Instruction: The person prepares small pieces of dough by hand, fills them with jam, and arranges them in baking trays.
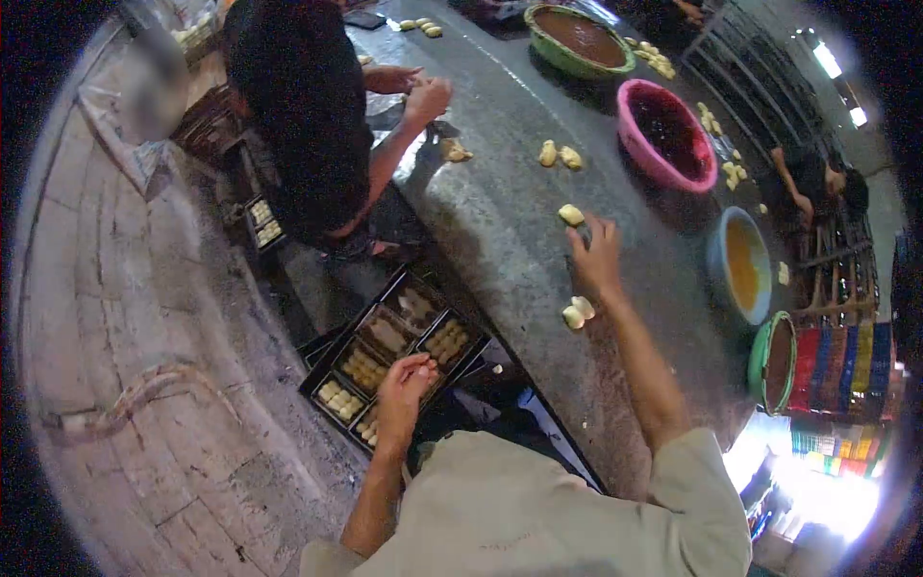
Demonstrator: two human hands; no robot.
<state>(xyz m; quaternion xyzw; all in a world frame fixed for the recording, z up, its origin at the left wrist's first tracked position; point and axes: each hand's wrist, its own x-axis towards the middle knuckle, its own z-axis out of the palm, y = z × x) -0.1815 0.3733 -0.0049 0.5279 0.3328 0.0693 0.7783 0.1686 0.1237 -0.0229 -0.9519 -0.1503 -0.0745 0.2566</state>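
My right hand (pixel 598 255) reaches over the grey table with its fingers apart. A pale dough piece (pixel 570 214) lies just past its fingertips. Nearer to me, below that hand, a small cluster of dough pieces (pixel 579 313) rests on the table. My left hand (pixel 406 383) hovers above a black divided tray (pixel 310 385), its fingers curled together; whether anything is inside them is hidden. Small dough pieces (pixel 338 399) sit in rows in several tray compartments. Those in the near left compartment look paler than the others.
Across the table (pixel 500 221) stand a green bowl (pixel 582 43) of brown filling, a pink bowl (pixel 666 135), a blue bowl (pixel 740 264) with orange contents and another green bowl (pixel 774 363). A co-worker in a dark shirt (pixel 293 106) works at the left. More dough pieces (pixel 560 155) lie farther off.
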